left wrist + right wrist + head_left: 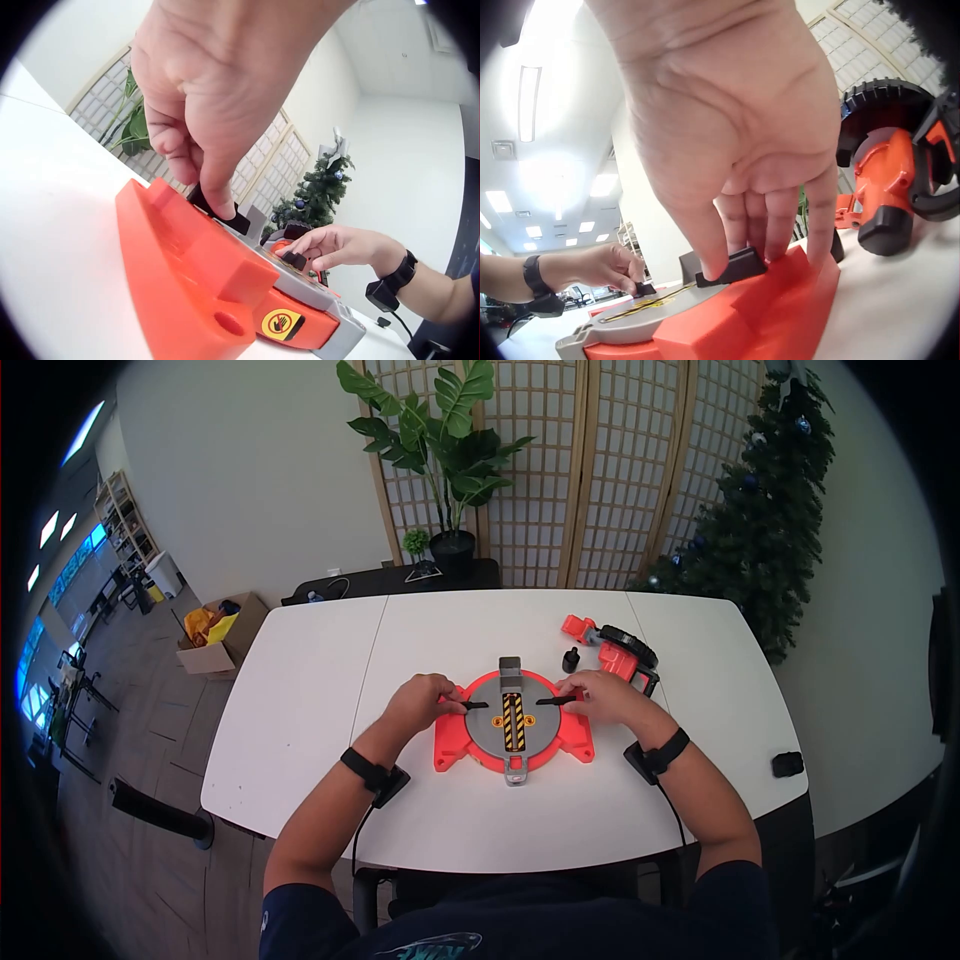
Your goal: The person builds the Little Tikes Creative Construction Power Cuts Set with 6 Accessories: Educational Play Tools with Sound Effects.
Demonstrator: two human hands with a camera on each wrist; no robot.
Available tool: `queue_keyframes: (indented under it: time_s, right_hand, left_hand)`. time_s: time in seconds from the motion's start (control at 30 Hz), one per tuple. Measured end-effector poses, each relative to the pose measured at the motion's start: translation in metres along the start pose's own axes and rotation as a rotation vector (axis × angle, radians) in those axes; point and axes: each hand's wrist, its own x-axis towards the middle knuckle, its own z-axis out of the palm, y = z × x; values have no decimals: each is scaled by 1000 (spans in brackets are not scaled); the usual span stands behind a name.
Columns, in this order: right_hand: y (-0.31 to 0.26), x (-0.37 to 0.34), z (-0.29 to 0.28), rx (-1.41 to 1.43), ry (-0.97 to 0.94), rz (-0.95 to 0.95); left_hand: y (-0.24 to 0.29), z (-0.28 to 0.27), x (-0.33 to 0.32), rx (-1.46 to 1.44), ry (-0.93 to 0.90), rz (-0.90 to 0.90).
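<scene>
A round grey disc (485,732) with a black-and-yellow striped strip (514,722) down its middle sits in an orange-red base (452,746). At the disc's left side, the left hand (418,702) pinches a black piece (476,705). The right hand (605,698) pinches another black piece (552,701) at the right side. In the left wrist view the left hand (217,90) has its thumb on the black piece (238,222). The right wrist view shows the right hand (735,127) with its thumb against the other black piece (744,265), other fingers reaching down behind it.
Behind the right hand lies an orange-red part (617,660) with a black toothed wheel (632,644), and a small black object (570,660) stands beside it. Another black object (788,764) rests near the right edge of the white table (300,710).
</scene>
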Motion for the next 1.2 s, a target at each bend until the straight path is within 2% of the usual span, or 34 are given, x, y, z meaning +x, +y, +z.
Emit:
queue_keyframes:
  time_s: [0.17,0.37,0.53,1.2]
  right_hand:
    - [0,2,12,-133,158,18]
    - [-10,-1,15,-178,230,8]
    - [-10,0,13,-148,224,9]
    - [-10,-2,12,-127,220,1]
  left_hand:
    - [1,0,0,39,10,35]
    - [7,-4,2,83,-28,33]
    - [12,-6,3,171,-51,33]
    - [8,-5,4,129,-48,33]
